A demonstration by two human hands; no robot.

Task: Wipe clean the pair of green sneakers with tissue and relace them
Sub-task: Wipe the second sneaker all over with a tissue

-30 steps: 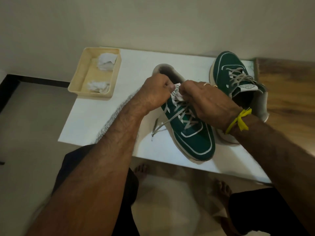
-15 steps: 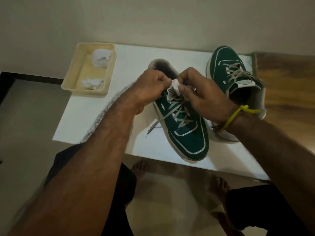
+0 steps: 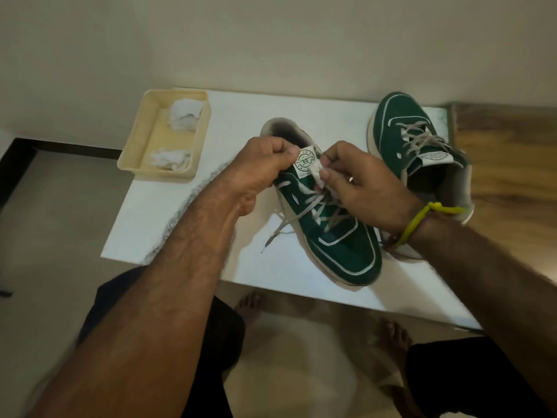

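Note:
A green sneaker point(image 3: 340, 245) lies in the middle of the white table point(image 3: 187, 212), toe towards me, its grey laces partly threaded and one loose end trailing left. My left hand point(image 3: 265, 167) pinches the top of its white-labelled tongue point(image 3: 305, 163). My right hand point(image 3: 358, 182) presses a small white tissue point(image 3: 320, 176) against the tongue's right side. The second green sneaker point(image 3: 404, 128) stands at the back right, laced, toe pointing away, partly hidden behind my right wrist.
A cream plastic tray point(image 3: 141, 137) at the table's back left holds two crumpled tissues point(image 3: 184, 114). The wall runs close behind the table. A wooden surface point(image 3: 506, 164) adjoins on the right. My bare feet rest on the floor below the front edge.
Both hands have stayed at the sneaker's tongue. The left fingers have drawn aside, so the tongue's round label now shows, and the tissue sits lower on its right side.

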